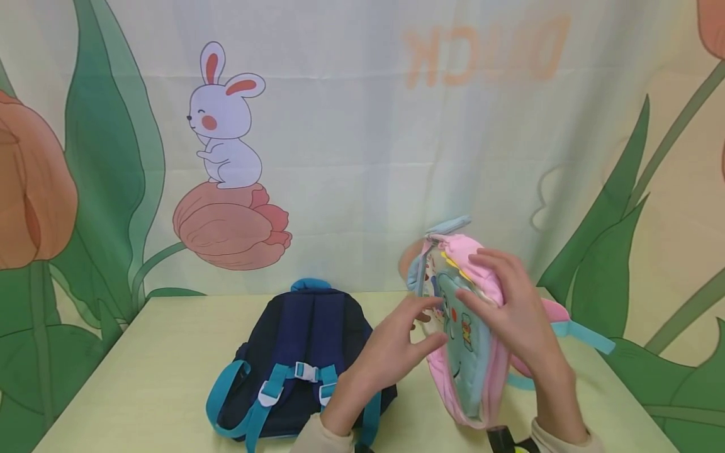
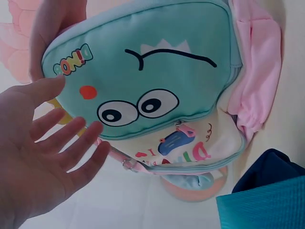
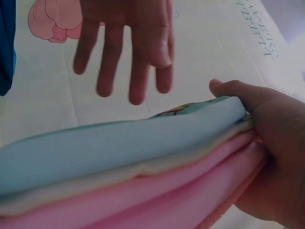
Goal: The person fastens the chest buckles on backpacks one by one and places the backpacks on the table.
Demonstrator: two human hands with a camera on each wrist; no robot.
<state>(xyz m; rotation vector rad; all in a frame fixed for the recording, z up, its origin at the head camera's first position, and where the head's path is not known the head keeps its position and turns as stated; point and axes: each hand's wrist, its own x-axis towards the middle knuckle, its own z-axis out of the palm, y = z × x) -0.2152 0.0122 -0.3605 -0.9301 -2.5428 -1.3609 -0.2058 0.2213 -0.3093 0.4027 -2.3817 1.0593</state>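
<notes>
A small pink and cream backpack (image 1: 467, 340) with a teal dinosaur-face front pocket (image 2: 157, 76) stands tilted on the table's right side. My right hand (image 1: 512, 308) grips its side edge, thumb toward the front pocket and fingers round behind; the right wrist view shows the layered pink and light-blue side (image 3: 143, 157) running into that hand. My left hand (image 1: 396, 343) hovers in front of the bag, fingers spread and holding nothing, fingertips close to the front. In the left wrist view the zippered cream panel (image 2: 190, 140) shows beside the dinosaur's eyes.
A navy backpack (image 1: 300, 321) with teal straps lies on the pale yellow table (image 1: 141, 377), left of the pink one, straps facing up. Behind the table hangs a curtain (image 1: 351, 126) printed with a rabbit and tulips. A teal strap (image 1: 589, 336) sticks out right of the pink backpack.
</notes>
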